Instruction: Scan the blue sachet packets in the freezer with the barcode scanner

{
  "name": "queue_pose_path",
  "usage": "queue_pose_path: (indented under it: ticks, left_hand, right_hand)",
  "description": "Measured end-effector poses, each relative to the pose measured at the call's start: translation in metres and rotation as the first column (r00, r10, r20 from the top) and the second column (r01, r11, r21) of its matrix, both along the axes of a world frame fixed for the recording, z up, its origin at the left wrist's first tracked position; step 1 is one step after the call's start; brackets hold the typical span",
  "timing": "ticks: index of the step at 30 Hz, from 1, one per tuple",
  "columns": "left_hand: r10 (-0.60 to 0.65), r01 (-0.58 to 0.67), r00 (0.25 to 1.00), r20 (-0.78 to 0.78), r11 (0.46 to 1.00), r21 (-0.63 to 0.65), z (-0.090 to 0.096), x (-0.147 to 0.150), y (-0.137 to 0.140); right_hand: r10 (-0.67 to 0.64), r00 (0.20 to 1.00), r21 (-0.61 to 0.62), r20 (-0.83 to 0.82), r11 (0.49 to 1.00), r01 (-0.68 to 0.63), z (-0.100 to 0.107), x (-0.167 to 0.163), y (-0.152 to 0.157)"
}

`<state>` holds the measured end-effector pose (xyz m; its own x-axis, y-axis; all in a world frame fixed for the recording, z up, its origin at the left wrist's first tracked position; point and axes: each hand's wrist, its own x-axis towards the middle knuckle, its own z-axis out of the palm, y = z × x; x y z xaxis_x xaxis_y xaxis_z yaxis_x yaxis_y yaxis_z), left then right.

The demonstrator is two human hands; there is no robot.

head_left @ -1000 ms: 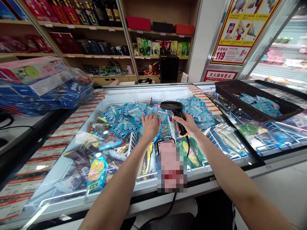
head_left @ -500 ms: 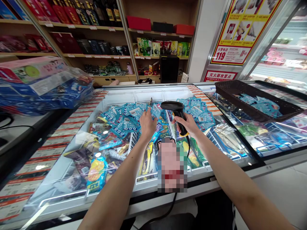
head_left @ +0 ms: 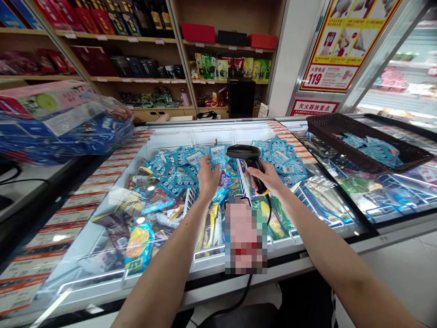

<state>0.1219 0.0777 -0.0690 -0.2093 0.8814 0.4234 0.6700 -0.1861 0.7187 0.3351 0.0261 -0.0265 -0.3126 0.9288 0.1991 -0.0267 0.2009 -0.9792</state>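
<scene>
Between its thumb and fingers my left hand (head_left: 208,178) pinches a small blue packet (head_left: 219,156) whose white barcode label faces up. My right hand (head_left: 268,177) is wrapped around the grip of a black barcode scanner (head_left: 244,152). The scanner's head points left, just beside the packet, and its cable hangs down toward me. Many similar blue packets (head_left: 184,176) are spread on the freezer's glass top left of my hand. Another pile of blue packets (head_left: 284,159) lies behind and right of the scanner. A pixelated phone-shaped object (head_left: 243,232) lies near the front edge.
Frozen goods in white wire baskets (head_left: 191,200) show through the glass. On the right stands a dark brown basket (head_left: 327,141) with more blue packets. Plastic-wrapped boxes (head_left: 61,120) sit at the left. Shelves (head_left: 143,80) with bottles and bags line the back.
My left hand has drawn back slightly toward me and lifted a blue packet, turning its label into view. The scanner has shifted very slightly left.
</scene>
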Motion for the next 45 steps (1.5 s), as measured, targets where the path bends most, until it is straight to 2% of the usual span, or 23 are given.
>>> queue_pose_path:
  ticks: [7,18,30,37,45]
  left_hand:
    - [0.019,-0.019,1.000,0.008,1.000,0.007,0.000,0.000,0.000]
    - [-0.018,0.017,0.999,0.040,1.000,0.010,-0.002,-0.002,0.000]
    - [-0.002,0.002,1.000,-0.020,1.000,0.004,-0.002,-0.001,-0.001]
    - [-0.007,0.009,0.999,-0.032,0.999,0.042,0.008,-0.001,-0.004]
    - [0.112,-0.089,0.972,-0.207,0.989,0.120,0.023,-0.012,-0.005]
  right_hand:
    - [0.023,0.999,-0.010,0.035,1.000,-0.023,0.000,-0.001,-0.001]
    - [0.037,0.999,-0.037,0.020,0.999,-0.037,0.003,-0.004,-0.003]
    - [0.056,0.998,-0.038,0.003,0.998,-0.055,0.003,-0.005,-0.004]
    - [-0.073,0.997,-0.051,-0.010,0.996,0.072,-0.001,-0.002,0.002]
    - [-0.250,0.958,-0.071,-0.142,0.968,0.242,-0.007,0.007,0.012]
